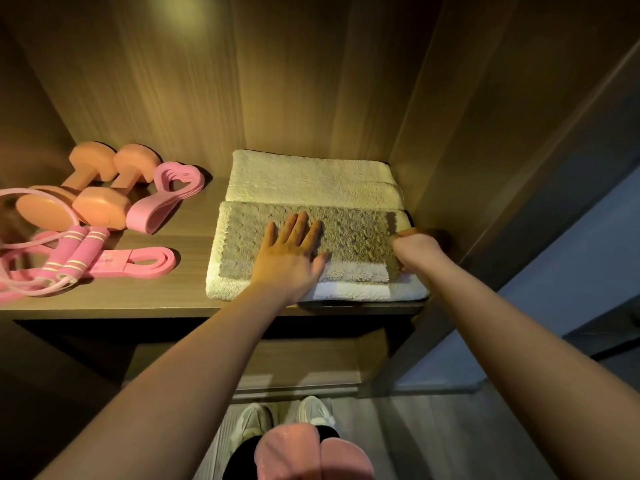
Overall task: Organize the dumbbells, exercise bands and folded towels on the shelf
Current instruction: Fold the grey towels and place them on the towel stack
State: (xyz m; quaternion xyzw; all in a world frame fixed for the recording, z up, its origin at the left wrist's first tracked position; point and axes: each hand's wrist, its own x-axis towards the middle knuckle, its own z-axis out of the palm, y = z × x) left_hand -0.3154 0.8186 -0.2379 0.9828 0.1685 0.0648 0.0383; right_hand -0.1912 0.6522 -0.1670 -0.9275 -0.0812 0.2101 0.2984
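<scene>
Pressing left hand (289, 259) flat on grey towel (349, 233); right hand (414, 249) gripping its right edge.

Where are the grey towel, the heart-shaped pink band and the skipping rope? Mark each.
grey towel (353, 233): head view, middle of its top face.
heart-shaped pink band (147, 216): head view, its broad near end.
skipping rope (65, 251): head view, the left pink handle.
</scene>
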